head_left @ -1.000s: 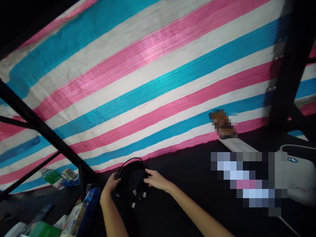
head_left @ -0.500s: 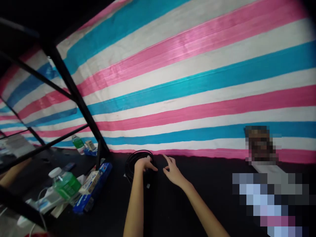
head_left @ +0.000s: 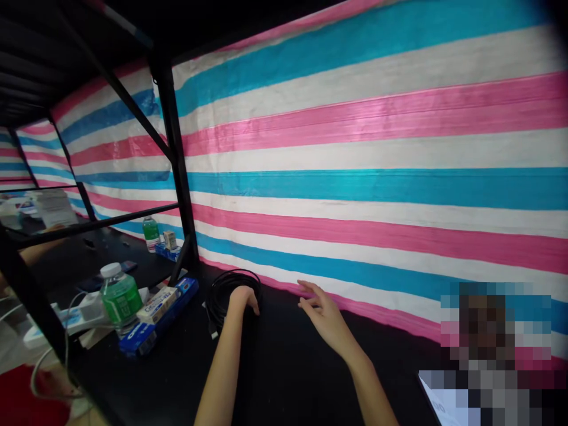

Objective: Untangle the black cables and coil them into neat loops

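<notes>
Left hand [head_left: 244,298], half curled, overlaps the black cable coil [head_left: 218,303] near the back edge of the table [head_left: 284,361], its hold unclear; open room separates it from the right hand [head_left: 326,319], loosely spread, holding nothing.

Green bottle [head_left: 122,303] beside blue box [head_left: 141,339]

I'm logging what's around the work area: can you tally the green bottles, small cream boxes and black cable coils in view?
Green bottles: 2
Small cream boxes: 2
Black cable coils, at the left hand: 1
Total: 5
</notes>
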A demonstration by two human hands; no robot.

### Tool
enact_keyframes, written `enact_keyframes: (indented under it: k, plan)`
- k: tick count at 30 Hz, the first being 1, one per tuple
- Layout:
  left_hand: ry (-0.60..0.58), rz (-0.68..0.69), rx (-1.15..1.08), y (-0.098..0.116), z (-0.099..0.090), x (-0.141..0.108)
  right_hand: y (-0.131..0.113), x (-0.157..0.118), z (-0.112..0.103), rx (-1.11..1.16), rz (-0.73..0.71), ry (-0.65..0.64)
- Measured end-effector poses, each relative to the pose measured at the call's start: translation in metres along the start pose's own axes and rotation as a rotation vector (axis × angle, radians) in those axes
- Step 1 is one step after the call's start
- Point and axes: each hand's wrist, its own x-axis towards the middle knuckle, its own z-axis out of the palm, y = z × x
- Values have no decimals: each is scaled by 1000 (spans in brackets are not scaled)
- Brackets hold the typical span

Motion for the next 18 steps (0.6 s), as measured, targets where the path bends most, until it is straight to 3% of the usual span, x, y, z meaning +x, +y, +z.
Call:
enact_keyframes:
  k: [3,9,18]
  plan:
    - [-20,-16,-57,-20,-13,-9,-12,-7,-10,-85,-11,-105]
    - [118,-10,-149,-55,-27,-18,-38,-18,-20,-245,-3,-183]
    - [-31,-22,-52,-22,-12,14,-75,-37,-26,-336,1,-189]
